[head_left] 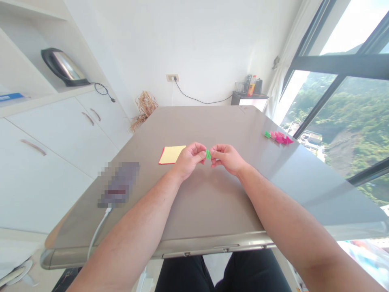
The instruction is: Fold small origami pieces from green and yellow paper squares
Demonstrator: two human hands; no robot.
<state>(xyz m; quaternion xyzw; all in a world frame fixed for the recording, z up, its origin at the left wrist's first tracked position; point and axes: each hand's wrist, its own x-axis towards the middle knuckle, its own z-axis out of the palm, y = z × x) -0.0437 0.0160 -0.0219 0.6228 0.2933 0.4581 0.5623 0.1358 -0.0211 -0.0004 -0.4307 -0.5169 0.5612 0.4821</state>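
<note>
Between my two hands, just above the table (209, 202), is a small folded piece of green paper (208, 154). My left hand (192, 158) pinches its left side with thumb and fingers. On its right side, my right hand (225, 157) grips it the same way. The paper's exact folded shape is partly hidden by my fingertips. Just left of my left hand lies a yellow paper pad (170, 155) with a red edge showing beneath it. Folded pink and green paper pieces (279, 137) sit in a row at the table's right side.
A blurred-out, phone-like device (120, 184) with a white cable (99, 231) lies at the left. Past the far edge stands a small cabinet (249, 99) holding bottles. Dried stalks (144, 107) are at the far left corner, and a kettle (63, 67) rests on a shelf.
</note>
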